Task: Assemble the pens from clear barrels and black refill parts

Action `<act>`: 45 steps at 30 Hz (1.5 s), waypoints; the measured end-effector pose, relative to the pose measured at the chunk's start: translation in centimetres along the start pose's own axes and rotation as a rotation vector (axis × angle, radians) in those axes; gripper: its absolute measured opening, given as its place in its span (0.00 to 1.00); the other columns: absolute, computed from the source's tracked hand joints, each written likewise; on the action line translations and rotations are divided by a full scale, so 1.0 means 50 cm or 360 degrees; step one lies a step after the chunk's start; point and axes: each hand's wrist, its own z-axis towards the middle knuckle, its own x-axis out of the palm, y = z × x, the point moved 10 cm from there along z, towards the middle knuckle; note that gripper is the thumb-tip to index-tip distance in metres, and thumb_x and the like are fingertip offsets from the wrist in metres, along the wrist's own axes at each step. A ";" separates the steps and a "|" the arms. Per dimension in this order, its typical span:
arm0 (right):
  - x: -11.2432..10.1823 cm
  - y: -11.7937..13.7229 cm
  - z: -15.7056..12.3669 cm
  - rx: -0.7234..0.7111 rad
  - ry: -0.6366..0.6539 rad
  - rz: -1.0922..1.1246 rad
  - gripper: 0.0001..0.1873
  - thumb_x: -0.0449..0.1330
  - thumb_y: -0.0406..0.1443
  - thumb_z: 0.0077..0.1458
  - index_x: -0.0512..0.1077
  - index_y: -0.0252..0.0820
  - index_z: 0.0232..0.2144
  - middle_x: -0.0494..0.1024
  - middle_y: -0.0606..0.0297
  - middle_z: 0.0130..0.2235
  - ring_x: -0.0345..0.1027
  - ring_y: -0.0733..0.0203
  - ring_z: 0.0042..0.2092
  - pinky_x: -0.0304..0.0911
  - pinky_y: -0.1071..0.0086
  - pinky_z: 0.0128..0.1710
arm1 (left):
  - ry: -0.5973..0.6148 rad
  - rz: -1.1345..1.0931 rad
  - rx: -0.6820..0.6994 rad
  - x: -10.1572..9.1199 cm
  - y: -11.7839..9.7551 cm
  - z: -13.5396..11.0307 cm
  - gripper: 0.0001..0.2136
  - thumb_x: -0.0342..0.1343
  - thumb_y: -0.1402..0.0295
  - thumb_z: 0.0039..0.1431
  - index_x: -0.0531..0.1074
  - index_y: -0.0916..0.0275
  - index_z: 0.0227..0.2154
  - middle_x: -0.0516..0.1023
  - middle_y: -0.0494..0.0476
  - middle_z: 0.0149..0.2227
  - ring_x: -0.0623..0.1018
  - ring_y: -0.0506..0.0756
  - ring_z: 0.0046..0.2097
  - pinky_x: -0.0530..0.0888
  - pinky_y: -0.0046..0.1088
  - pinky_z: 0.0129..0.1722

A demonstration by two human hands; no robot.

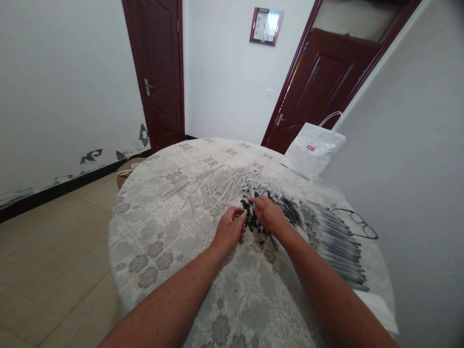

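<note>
Near the middle of the round table, my left hand [229,226] has its fingers curled together at the left edge of a pile of small black pen parts, which look like caps [250,223]. Whatever lies between those fingers is too small to make out. My right hand [268,212] reaches over the same pile, fingers bent down and drawn together, their tips partly lost among the black pieces. Clear pen barrels [217,186] lie spread behind and left of the hands. Small white pen parts [270,185] are heaped beyond the right hand, and thin dark refills [293,211] lie beside it.
To the right, many finished-looking pens [339,246] lie in a row, partly behind my right forearm. Eyeglasses [358,223] rest near the table's right edge. A white paper bag [313,150] stands at the back right. A patterned cloth [155,256] covers the table.
</note>
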 end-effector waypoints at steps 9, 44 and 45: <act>-0.052 0.014 -0.142 0.0209 -0.0353 0.1150 0.14 0.51 0.43 0.66 0.72 0.44 0.45 0.76 0.67 0.30 0.70 0.64 0.30 0.64 0.71 0.33 | 0.0175 0.0612 0.0769 0.034 -0.091 -0.042 0.10 0.57 0.65 0.60 0.78 0.58 0.42 0.76 0.57 0.40 0.75 0.53 0.38 0.71 0.29 0.40; 0.018 -0.121 -0.142 0.0440 -0.0031 0.0166 0.09 0.53 0.34 0.57 0.73 0.39 0.32 0.79 0.58 0.34 0.70 0.60 0.35 0.56 0.71 0.35 | 0.0086 0.0006 0.0120 0.001 -0.031 -0.006 0.14 0.58 0.55 0.58 0.71 0.63 0.35 0.78 0.56 0.31 0.79 0.55 0.34 0.78 0.29 0.30; 0.011 -0.121 -0.140 0.0441 -0.0090 0.0233 0.08 0.53 0.34 0.57 0.72 0.40 0.31 0.78 0.60 0.32 0.69 0.61 0.34 0.56 0.71 0.35 | 0.0069 -0.0035 0.0093 0.000 -0.026 -0.004 0.15 0.58 0.55 0.57 0.70 0.63 0.36 0.79 0.57 0.32 0.80 0.55 0.35 0.78 0.30 0.31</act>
